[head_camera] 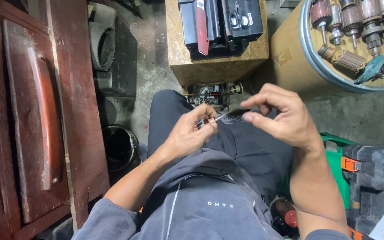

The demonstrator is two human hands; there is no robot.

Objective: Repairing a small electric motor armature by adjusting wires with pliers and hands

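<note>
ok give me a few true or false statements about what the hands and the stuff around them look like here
1. The left hand pinches a small thin part at its fingertips. True.
2. The right hand rests flat on the red wooden board. False: it is raised over the lap, close to the thin part; the board lies off to the person's left.
3. Several motor armatures sit on top of the round drum. True.
4. A black toolbox stands on the wooden block ahead of the knees. True.
5. The dark bucket sits on the person's lap. False: it stands on the floor beside the left leg.
</note>
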